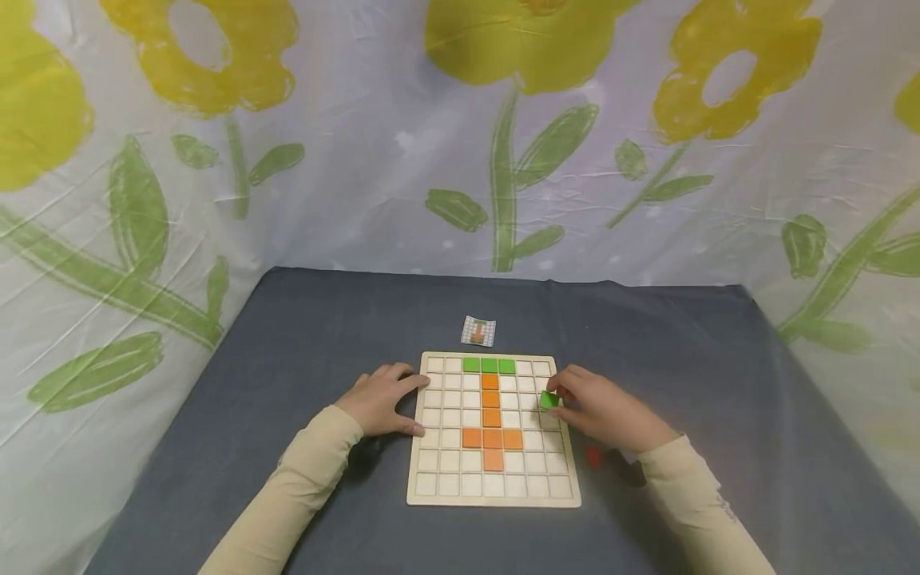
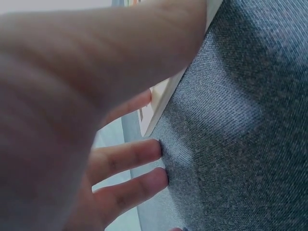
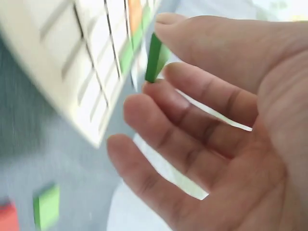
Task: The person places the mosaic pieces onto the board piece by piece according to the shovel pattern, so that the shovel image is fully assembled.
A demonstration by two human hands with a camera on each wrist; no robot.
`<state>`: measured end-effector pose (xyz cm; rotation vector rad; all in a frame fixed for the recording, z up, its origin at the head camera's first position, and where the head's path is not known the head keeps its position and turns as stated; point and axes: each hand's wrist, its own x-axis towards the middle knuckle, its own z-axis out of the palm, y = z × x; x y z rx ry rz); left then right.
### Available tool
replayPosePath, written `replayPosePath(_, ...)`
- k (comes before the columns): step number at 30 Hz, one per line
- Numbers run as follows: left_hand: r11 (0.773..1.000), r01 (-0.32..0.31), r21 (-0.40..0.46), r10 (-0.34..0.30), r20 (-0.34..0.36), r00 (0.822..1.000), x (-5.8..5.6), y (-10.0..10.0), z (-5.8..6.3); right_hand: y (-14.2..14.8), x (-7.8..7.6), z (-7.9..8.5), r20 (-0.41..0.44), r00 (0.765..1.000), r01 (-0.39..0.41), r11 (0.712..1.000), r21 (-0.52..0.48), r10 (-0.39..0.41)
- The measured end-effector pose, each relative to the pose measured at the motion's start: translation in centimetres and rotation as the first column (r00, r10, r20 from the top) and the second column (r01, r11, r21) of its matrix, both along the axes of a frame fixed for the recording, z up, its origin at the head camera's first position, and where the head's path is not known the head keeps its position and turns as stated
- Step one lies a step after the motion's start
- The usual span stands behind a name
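Observation:
A wooden grid board (image 1: 496,501) lies on the table. Three green tiles (image 1: 489,365) form a row in its top line. Below them, a column of orange tiles (image 1: 491,399) is crossed by an orange bar near the lower part. My left hand (image 1: 379,399) rests at the board's left edge, thumb and index finger touching the rim, the other fingers extended in the left wrist view. Over the right side of the board, my right hand (image 1: 604,407) pinches a tilted green tile (image 3: 154,58) between thumb and fingertips.
A small pattern card (image 1: 477,331) lies beyond the board's far edge. Right of the board is a red tile (image 1: 593,457); the right wrist view also shows a loose green tile (image 3: 46,207) beside it. Dark grey cloth (image 1: 345,319) covers the table, with a flowered curtain (image 1: 359,200) behind.

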<state>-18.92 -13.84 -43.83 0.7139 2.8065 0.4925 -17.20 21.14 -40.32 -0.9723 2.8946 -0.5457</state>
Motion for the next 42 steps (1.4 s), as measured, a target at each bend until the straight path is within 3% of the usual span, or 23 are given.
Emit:
replayPosePath(6, 1.000, 0.010, 0.008, -0.010, -0.016, 1.000, -0.1, 0.1, 0.2, -2.9, 0.4, -0.7, -0.007, 0.992, -0.124, 0.992, -0.009, 0.124)
replayPosePath(12, 1.000, -0.003, -0.001, 0.003, 0.004, 1.000, 0.1, 0.0, 0.1, -5.2, 1.2, -1.2, 0.026, 0.982, -0.184, 0.982, -0.038, 0.185)
replayPosePath(23, 1.000, -0.018, -0.016, 0.017, -0.010, 1.000, -0.1, 0.1, 0.0, -8.0, 2.9, -1.8, -0.072, 0.959, -0.273, 0.962, 0.016, 0.274)
replayPosePath(33, 1.000, -0.025, -0.003, 0.025, 0.003, 1.000, 0.2, 0.2, -0.4, -9.0, 3.7, -3.4, -0.157, 0.938, -0.289, 0.948, 0.132, 0.308)
replayPosePath(42, 1.000, -0.025, 0.002, 0.025, -0.012, 1.000, 0.3, 0.2, -0.1, -9.1, 3.6, -3.5, -0.210, 0.922, -0.301, 0.943, 0.145, 0.326)
